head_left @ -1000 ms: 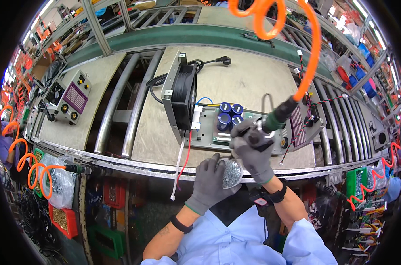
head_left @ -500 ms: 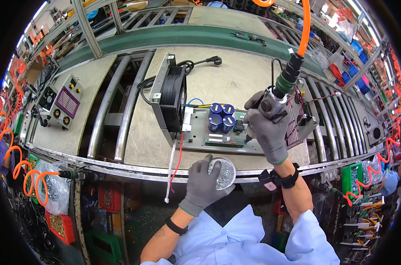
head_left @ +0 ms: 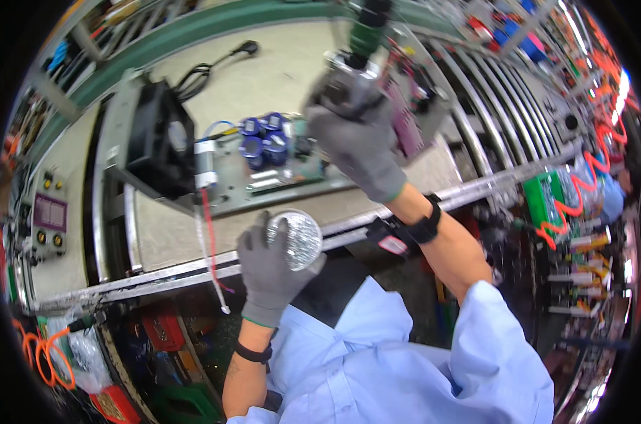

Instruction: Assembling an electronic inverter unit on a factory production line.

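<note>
My left hand, in a grey glove, is closed on a round dish full of small shiny metal pieces that look like screws. It hangs over the bench's front edge, its fingers reaching over the rim. My right hand, gloved too and blurred, grips an air screwdriver above the right part of a metal chassis; the tool's tip is hidden behind the hand. On the chassis sit a green circuit board and several blue capacitors. A black fan stands at its left end, a purple-faced panel at its right.
Red and white wires dangle over the front edge. A power cord lies behind the fan. Metal rollers run to the right. At the left stands another finished-looking unit. A green bin hangs at the right.
My view has swung, so the chassis and bench sit further left and tilted. Both hands keep their hold on dish and screwdriver; the right hand is now smeared by motion.
</note>
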Motion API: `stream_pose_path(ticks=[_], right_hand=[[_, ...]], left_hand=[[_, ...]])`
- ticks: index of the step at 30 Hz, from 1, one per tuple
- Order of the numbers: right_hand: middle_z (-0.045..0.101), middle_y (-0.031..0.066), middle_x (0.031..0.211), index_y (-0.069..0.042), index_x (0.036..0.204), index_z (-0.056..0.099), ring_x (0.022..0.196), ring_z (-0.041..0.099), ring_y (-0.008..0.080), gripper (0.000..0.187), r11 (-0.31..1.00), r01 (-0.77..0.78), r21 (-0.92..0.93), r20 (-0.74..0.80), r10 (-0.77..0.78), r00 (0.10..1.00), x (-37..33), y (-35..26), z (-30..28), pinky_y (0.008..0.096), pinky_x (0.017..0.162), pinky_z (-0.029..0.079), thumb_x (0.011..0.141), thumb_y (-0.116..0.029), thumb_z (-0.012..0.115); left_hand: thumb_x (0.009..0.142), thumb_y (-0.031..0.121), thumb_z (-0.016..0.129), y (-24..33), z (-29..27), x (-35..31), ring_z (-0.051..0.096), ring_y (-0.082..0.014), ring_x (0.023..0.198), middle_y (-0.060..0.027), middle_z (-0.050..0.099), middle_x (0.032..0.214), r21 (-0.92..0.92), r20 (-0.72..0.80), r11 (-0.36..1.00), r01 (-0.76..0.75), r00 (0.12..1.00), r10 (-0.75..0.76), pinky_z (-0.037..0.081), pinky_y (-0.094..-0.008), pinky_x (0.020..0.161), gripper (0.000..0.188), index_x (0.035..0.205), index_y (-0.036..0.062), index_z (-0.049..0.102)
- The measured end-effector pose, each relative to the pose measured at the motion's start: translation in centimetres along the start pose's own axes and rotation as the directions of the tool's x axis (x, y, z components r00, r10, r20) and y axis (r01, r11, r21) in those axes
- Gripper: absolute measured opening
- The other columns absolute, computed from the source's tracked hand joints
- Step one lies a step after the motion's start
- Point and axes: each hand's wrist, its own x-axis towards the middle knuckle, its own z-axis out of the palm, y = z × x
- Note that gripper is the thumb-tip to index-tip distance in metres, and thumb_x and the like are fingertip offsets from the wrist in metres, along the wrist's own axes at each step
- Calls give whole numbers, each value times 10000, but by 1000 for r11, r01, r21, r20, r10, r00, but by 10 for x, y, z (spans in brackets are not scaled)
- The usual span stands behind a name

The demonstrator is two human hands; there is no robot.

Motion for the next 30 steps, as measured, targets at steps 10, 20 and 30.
stream_pose_path(ticks=[10, 20, 30], right_hand=[[568, -22, 659, -48, 798, 602, 601, 523, 45, 130, 957, 290, -25, -131, -291, 948, 7, -20, 6, 247, 568, 471, 700, -37, 687], [642, 74, 640, -37, 834, 643, 581, 633, 171, 118, 988, -102, -120, 165, 121, 979, 7, -127, -31, 316, 545, 511, 767, -134, 646], [658, 79, 671, -60, 856, 663, 616, 651, 183, 137, 955, -66, -290, 196, 127, 972, -5, -156, -77, 323, 581, 528, 762, -159, 651]], left_hand=[[668, 533, 847, 29, -12, -6, 415, -451, 1300, -298, 351, 1465, -3, 25, 995, 97, 995, -97, 389, -545, 1050, 937, 1383, 47, 484], [893, 384, 699, 219, 39, -53, 659, -351, 941, -228, 668, 953, -562, 821, 707, 430, 184, 540, 515, -402, 843, 601, 1282, -52, 560], [976, 298, 547, 288, 66, -84, 626, -383, 1107, -209, 669, 1158, -724, 388, 393, 567, -137, 912, 480, -446, 970, 318, 1118, 32, 649]])
